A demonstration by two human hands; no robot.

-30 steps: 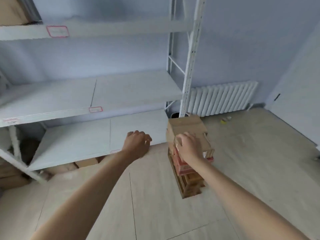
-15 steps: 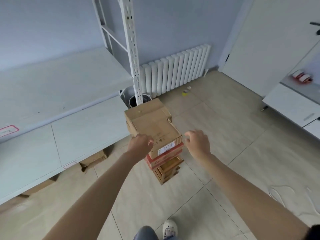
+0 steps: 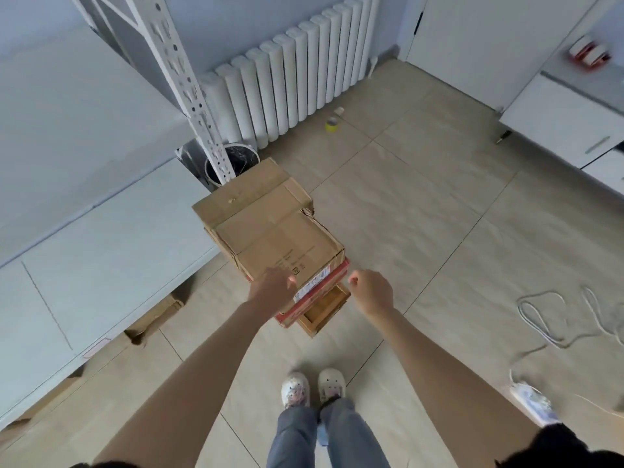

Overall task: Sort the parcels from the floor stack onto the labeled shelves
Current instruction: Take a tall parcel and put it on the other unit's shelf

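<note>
So the brown cardboard top parcel (image 3: pixel 270 228) sits on the floor stack beside the white slotted shelf post (image 3: pixel 182 86), overhanging the red-and-white box (image 3: pixel 314 292) below. Left hand (image 3: pixel 270 290) touches its near corner, grip unclear; right hand (image 3: pixel 371 292) loosely curled, empty, just beside. Risk: a one-sided lift could tip the stack.

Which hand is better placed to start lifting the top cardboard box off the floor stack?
Left, probably. The left hand already lies against the near edge of the top cardboard box, while the right hand hangs loosely curled beside the stack, off the box. Both will likely be needed.
</note>
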